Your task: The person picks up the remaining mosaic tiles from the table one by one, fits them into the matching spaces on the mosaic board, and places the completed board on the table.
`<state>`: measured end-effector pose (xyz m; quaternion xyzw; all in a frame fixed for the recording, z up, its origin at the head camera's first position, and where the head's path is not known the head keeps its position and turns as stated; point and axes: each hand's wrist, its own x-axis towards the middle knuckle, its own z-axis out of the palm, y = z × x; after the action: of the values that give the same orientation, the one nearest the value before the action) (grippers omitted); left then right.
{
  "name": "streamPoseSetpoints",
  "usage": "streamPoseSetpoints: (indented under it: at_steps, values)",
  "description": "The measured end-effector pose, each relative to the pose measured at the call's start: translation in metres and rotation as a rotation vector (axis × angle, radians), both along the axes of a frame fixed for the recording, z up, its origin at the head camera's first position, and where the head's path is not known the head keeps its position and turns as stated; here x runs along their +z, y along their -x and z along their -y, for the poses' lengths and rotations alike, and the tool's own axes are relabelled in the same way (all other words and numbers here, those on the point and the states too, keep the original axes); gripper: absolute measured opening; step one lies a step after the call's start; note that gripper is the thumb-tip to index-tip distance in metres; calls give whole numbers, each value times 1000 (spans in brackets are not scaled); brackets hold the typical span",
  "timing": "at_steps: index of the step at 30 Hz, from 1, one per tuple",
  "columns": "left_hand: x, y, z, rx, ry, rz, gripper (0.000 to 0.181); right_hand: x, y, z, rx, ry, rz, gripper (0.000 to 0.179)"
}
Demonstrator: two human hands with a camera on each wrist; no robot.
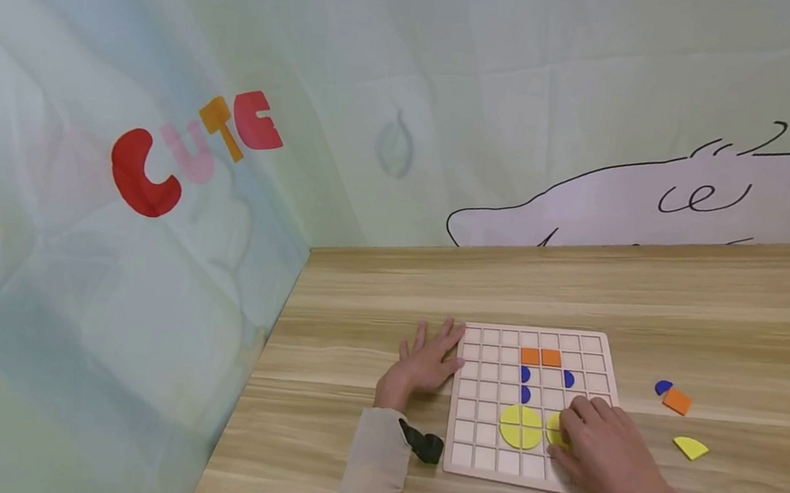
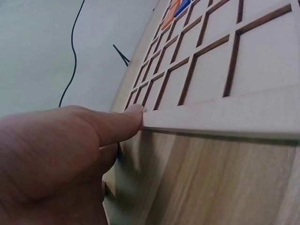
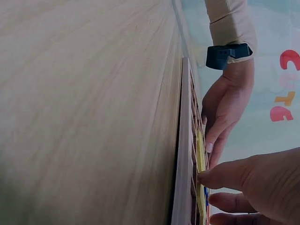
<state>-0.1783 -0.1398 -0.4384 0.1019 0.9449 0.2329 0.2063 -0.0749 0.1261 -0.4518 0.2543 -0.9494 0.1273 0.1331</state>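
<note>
At your far left, the colourful letters [image 1: 145, 190] spelling CUTE show on the pale blue-green wall [image 1: 41, 336]. The wood-grained bench [image 1: 324, 352] starts next to it. Your left hand [image 1: 427, 364] lies along the left side of the pale wooden gridded board [image 1: 465, 432], its fingers spread and touching the rim near the upper corner; a black strap [image 1: 425, 445] circles that wrist.

The board lies flat on the bench. In its middle columns, four yellow quarter-circle tiles [image 1: 509, 435] make up a disc, below three blue half-disc tiles [image 1: 525, 395] and two orange square tiles [image 1: 530, 356] side by side.

Your right hand [image 1: 613, 454] is over the board's lower right, fingers bent down at another yellow piece [image 1: 554, 429] that they partly cover; you cannot tell whether they pinch it.

Right of the board, on the bench, lie a loose blue half-disc [image 1: 663, 387], a loose orange square [image 1: 677, 401] just beside it, and, nearer you, a loose yellow quarter-circle [image 1: 690, 448].
</note>
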Motion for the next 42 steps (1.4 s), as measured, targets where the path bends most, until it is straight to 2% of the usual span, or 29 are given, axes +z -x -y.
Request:
streamPoseSetpoints:
  at_steps: [5, 10, 13, 19, 26, 35, 42]
  values:
    - [-1, 0, 0, -7, 1, -5, 58, 5, 0, -4, -30, -15, 50, 26]
    - [-1, 0, 0, -4, -4, 0, 58, 12, -1, -20, -78, -15, 105, 25]
    - [-1, 0, 0, -2, -3, 3, 58, 14, -2, -37, -95, -45, 148, 27]
    - [-1, 0, 0, -4, -1, 5, 58, 13, 2, -77, -133, -67, 177, 22]
    - [-1, 1, 0, -5, 6, 1, 58, 12, 12, -114, -202, -133, 281, 19]
    - [-1, 0, 0, -7, 9, 0, 58, 6, 18, -123, -201, -153, 323, 28]
    - [-2, 1, 0, 0, 17, -2, 58, 3, 21, -125, -200, -143, 316, 31]
